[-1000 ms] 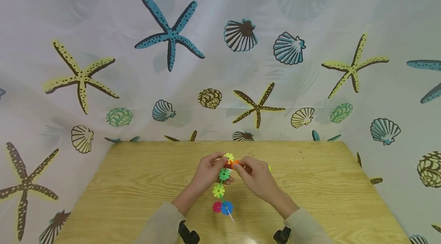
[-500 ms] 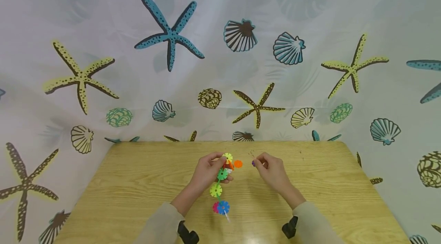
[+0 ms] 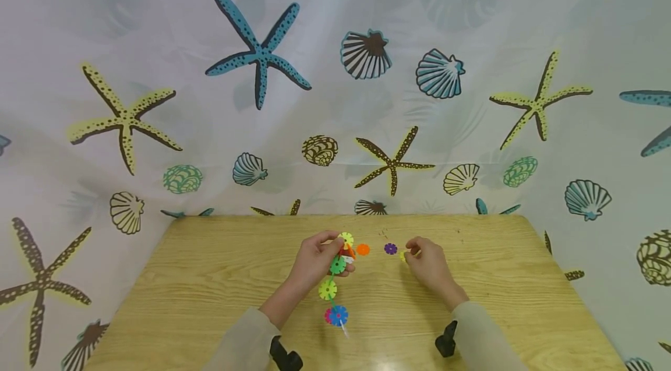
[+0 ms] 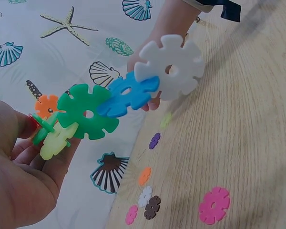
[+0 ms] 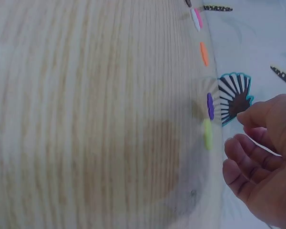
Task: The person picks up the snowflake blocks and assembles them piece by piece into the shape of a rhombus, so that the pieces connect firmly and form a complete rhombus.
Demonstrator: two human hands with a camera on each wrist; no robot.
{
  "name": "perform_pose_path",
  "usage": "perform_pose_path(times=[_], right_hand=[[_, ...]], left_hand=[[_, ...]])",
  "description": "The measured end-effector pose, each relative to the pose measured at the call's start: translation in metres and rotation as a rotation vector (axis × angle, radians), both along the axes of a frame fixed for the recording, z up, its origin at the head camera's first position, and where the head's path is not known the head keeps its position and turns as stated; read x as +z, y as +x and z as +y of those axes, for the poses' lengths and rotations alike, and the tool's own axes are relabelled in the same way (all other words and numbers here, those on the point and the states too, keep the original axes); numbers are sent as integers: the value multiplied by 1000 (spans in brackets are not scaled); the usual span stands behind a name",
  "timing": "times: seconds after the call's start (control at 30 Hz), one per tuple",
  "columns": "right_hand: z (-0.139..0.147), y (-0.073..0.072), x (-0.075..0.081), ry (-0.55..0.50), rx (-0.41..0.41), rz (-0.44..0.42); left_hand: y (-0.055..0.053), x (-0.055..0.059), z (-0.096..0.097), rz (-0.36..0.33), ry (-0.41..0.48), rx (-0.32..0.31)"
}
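My left hand (image 3: 317, 254) pinches one end of a chain of notched plastic discs, slotted together at angles. In the left wrist view the chain runs from an orange disc (image 4: 44, 101) and a pale yellow disc (image 4: 57, 143) at the fingers through a green disc (image 4: 74, 109) and a blue disc (image 4: 117, 104) to a white disc (image 4: 185, 59). In the head view it extends toward me above the table. My right hand (image 5: 271, 157) holds nothing, its fingers loosely bent, right beside a loose yellow disc (image 5: 208, 134) on the table.
Loose discs line the far part of the wooden table (image 3: 220, 278): purple (image 4: 154, 141), orange (image 4: 144, 176), white (image 4: 145, 196), brown (image 4: 152, 208) and pink (image 4: 131, 214). Another pink disc (image 4: 221, 198) lies nearer. A patterned curtain (image 3: 325, 97) rises behind the table.
My right hand has left the chain and moved right, past the orange and purple discs, to the yellow one. The left hand stays in place, holding the chain, whose lower end shifted slightly left.
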State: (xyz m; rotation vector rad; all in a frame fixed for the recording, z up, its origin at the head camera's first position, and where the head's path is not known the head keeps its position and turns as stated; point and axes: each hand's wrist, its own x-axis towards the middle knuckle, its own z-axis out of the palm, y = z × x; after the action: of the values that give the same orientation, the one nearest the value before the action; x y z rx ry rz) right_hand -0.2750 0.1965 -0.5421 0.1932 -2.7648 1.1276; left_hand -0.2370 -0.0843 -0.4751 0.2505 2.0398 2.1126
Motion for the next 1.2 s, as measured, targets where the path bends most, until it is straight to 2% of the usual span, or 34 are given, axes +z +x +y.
perform_pose_path(times=[0.37,0.73,1.2], right_hand=[[10,-8,-12,58,-1,-89],[10,-12,-20,126,-2,-86],[7,-13,-17,93,-28,-123]], left_hand=[[0,0,0,-2,3,2],[1,1,1,-14,14,6],[0,-1,2,-22,22,11]])
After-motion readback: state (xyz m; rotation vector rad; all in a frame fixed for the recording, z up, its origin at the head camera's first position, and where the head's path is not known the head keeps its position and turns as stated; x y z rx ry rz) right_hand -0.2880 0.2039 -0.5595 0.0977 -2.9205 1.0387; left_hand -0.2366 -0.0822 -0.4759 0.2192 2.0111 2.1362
